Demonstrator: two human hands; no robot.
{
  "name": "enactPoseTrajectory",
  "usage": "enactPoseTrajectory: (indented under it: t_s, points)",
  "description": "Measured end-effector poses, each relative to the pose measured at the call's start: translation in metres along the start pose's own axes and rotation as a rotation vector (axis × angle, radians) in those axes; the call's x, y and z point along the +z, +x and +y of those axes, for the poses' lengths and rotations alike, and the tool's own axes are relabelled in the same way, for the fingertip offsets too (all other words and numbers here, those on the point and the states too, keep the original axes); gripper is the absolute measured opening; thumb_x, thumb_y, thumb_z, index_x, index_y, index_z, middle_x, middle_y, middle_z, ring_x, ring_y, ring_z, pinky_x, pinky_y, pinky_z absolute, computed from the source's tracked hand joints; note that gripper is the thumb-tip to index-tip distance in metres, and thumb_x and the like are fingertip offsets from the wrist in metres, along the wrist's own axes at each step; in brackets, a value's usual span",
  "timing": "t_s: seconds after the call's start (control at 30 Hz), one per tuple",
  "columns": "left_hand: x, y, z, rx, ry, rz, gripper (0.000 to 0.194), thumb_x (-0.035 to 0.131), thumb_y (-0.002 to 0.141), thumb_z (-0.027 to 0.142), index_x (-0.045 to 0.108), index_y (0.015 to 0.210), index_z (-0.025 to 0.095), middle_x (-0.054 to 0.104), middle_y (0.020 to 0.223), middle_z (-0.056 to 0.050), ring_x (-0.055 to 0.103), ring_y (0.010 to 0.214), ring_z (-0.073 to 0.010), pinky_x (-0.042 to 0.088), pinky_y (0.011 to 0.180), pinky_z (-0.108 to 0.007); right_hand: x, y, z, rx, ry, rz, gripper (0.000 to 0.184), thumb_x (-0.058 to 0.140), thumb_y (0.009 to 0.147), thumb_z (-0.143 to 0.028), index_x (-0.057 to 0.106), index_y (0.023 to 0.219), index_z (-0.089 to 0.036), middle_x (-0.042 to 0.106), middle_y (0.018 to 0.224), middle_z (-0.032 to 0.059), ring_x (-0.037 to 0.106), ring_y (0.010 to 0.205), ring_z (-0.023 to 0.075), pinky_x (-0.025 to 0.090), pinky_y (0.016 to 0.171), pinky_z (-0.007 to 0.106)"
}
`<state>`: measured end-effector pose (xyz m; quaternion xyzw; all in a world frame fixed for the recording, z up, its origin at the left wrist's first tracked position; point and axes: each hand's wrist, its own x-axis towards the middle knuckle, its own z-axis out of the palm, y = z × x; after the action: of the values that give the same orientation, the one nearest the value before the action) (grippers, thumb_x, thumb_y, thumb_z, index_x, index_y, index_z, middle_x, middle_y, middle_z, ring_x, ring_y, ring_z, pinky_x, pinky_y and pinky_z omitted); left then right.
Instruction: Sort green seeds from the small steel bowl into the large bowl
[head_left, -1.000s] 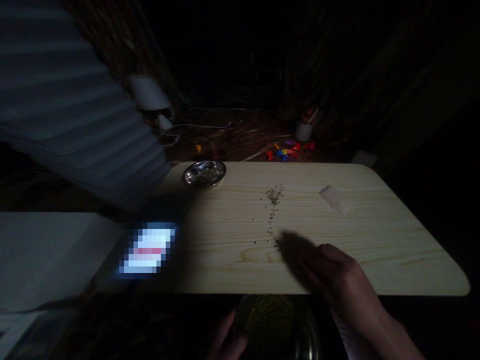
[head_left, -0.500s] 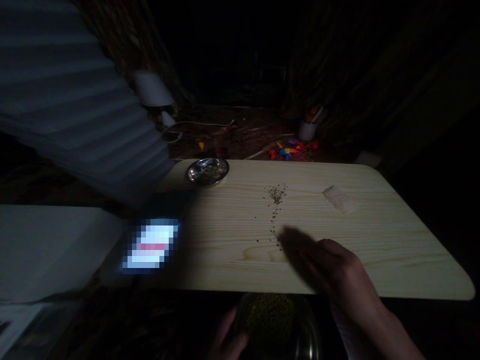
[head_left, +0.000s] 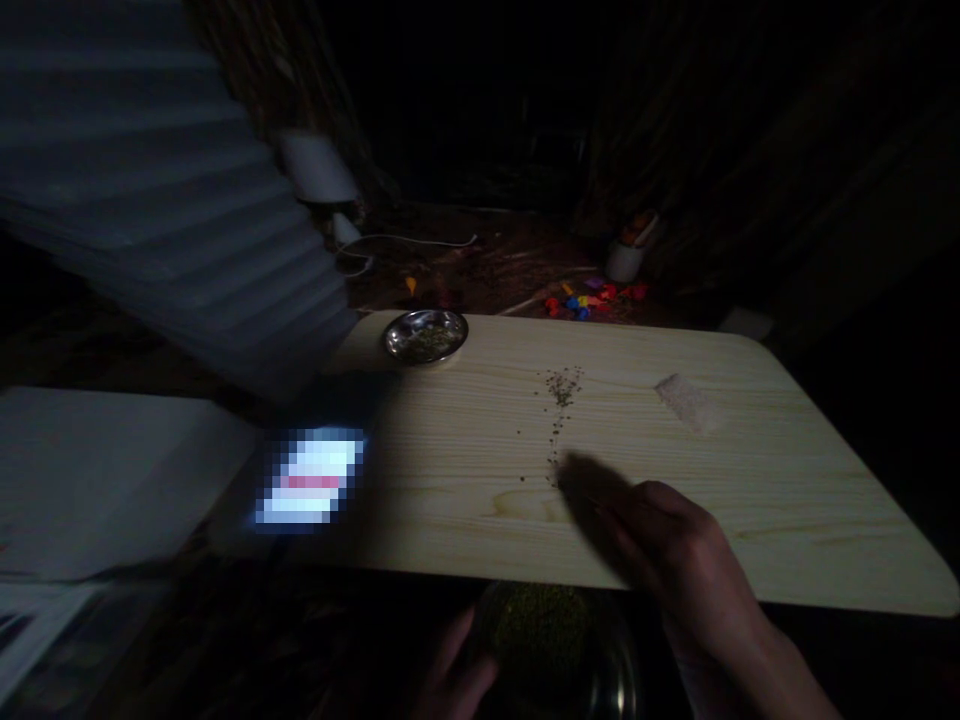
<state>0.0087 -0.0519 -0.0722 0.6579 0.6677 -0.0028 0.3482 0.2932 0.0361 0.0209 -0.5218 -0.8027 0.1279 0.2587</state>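
Touching the bowl (head_left: 621, 672) with left grip (head_left: 459, 672), can't tell if closed, and reaching over tabletop (head_left: 457, 450) with right grip (head_left: 688, 552) curled closed, seeds (head_left: 562, 389) beyond.

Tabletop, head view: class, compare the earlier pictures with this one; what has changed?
The camera view shifted, so the tabletop and metal dish appear farther right. Against the tabletop, the right hand edged slightly left. No grasp or release shows. The left hand stayed beside the lower bowl.
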Motion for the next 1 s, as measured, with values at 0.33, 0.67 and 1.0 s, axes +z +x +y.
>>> enactPoseTrajectory:
  t_s: [0.33,0.67,1.0]
  points:
    - [-0.017,-0.002,0.007,-0.013,-0.097,0.129,0.030,0.064,0.068,0.038,0.077,0.094,0.034,0.066,0.124,-0.001,0.048,0.128,-0.0389,0.012,0.113,-0.062,0.006,0.007,-0.004,-0.031,0.016,0.008,0.025,0.047,0.096,-0.024,0.071,0.098,-0.019,0.064,0.082,0.0082,0.063,0.075,0.0198,0.052,0.063,0.034]
    - [-0.015,0.002,0.008,-0.047,0.044,0.123,0.048,0.053,0.077,0.039,0.067,0.121,0.026,0.062,0.129,-0.008,0.046,0.129,-0.0403,0.017,0.113,-0.062,0.016,0.034,-0.014,-0.068,0.020,0.008,0.027,0.049,0.094,-0.025,0.074,0.092,-0.017,0.066,0.079,0.0079,0.063,0.071,0.0188,0.053,0.062,0.034]
    - [0.011,0.002,-0.033,-0.109,-0.127,0.156,0.041,0.061,0.074,0.041,0.070,0.113,0.033,0.060,0.132,-0.001,0.043,0.132,-0.0402,0.014,0.112,-0.066,0.014,0.016,-0.019,-0.157,0.018,-0.074,0.027,0.055,0.092,-0.021,0.073,0.110,-0.028,0.072,0.098,0.0039,0.068,0.087,0.0216,0.058,0.075,0.036]
